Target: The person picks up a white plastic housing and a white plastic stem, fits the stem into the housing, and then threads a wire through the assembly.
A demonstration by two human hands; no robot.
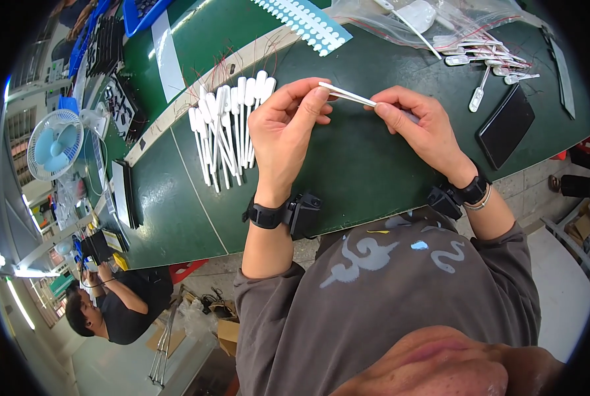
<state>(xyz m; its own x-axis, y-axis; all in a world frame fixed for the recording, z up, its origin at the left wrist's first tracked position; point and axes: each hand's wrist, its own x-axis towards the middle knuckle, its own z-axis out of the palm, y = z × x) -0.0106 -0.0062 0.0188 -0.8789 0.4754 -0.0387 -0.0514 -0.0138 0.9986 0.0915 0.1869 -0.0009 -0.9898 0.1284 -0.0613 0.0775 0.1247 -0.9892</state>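
Hands met over a dark green, matte workbench [348,171], seen from above through a curved lens; the left hand [285,135] had its thumb and forefinger pinched on one end of a thin white plastic stick [348,96], its other fingers curled loosely; the right hand [419,129] pinched the opposite end between thumb and fingertips; the stick hung slightly tilted just above the bench surface, between the two hands. Both wrists wore black bands with small black boxes attached. Just beside the left hand lay a loose pile of white plastic sticks [226,129], each long and narrow with a rounded paddle tip, fanned out in rows on the green mat. Well apart, toward the far edge, a clear crinkled plastic bag [400,23] held similar white pieces with fine red wires [486,49]; a flat black rectangular pad [505,125] lay near the right hand; a pale strip dotted with small round holes [308,23] rested farther back. At the left edge stood a small blue-and-white desk fan [55,145]; another person [113,303] in dark clothes sat below it.
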